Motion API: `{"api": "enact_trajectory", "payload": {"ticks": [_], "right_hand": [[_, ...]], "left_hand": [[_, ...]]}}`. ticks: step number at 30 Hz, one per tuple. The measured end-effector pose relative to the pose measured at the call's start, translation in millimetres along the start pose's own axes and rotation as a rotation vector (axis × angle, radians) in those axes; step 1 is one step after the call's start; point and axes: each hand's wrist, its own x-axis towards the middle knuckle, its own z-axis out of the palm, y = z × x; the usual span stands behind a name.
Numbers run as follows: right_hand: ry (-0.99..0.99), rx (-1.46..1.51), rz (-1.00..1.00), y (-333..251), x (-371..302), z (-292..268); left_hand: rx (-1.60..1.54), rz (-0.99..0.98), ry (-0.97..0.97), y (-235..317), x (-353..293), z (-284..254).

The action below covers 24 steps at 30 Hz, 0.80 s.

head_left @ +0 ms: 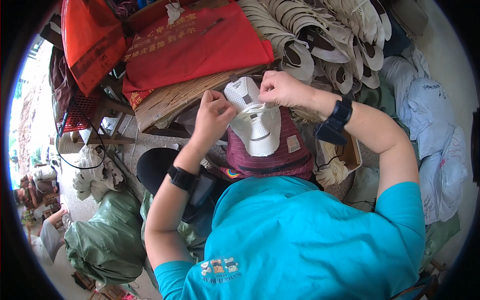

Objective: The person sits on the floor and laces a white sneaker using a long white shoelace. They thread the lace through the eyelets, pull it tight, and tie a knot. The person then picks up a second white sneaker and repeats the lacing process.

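A white shoe upper (257, 131) with a perforated tongue (242, 94) rests on the maroon striped cloth over my lap. The tongue points away from me, toward the table edge. A thin white lace (256, 108) runs across the upper's opening. My right hand (282, 90) is closed in a pinch at the right side of the tongue, on the lace's end. At the left side, my left hand (215, 114) has thumb and fingertips pressed together beside the upper; what lies between them is too small to make out.
Ahead stands a wooden table (160, 107) with a red cloth (200, 47) on it. Many stacked beige shoe uppers (320, 35) lie at the far right. A box holds a bundle of cream laces (332, 170) by my right knee. White sacks (430, 115) line the right; a green sack (105, 237) sits left.
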Motion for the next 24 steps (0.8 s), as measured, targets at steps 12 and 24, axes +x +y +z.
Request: {"api": "enact_trajectory", "payload": {"ticks": [12, 24], "right_hand": [[0.083, -0.162, -0.346, -49.9, 0.0, -11.8], [0.307, -0.807, -0.531, -56.7, -9.9, 14.3]], "left_hand": [[-0.845, -0.131, -0.034, 85.7, 12.8, -47.8], [-0.640, -0.396, -0.097, 32.7, -20.6, -0.3]]}}
